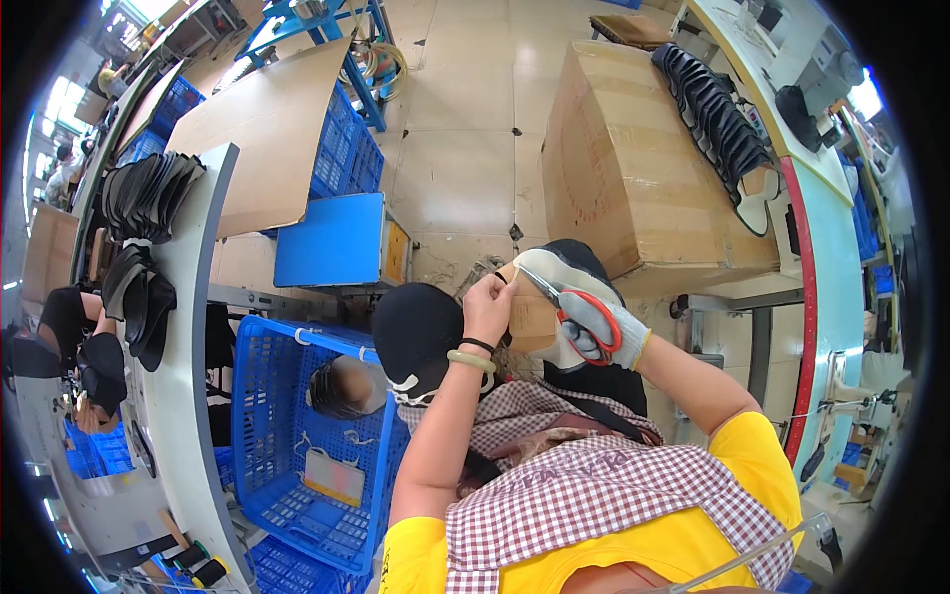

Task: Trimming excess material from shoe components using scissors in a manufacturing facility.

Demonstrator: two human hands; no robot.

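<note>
My left hand [487, 309], bare, with a bangle and a black band at the wrist, is raised over my lap. Its thumb and fingers are pinched together at a small pale edge; what they hold is too small to name. Wrapped in a white and grey work glove, my right hand [633, 335] grips scissors [606, 329] with red handles. Their blades point up and left, the tips close to the left fingertips. A cream-white surface [559, 272] lies beside the blades, partly hidden; I cannot tell whether it is glove or workpiece. Black covers my knee [418, 332].
A blue crate [259, 436] at my left holds a dark bundle and a card. Dark shoe pieces [148, 198] are stacked on the grey bench [188, 346]. Ahead right stands a big carton [633, 158] with a row of black shoe uppers [712, 124]. Another person's hand [94, 416] shows far left.
</note>
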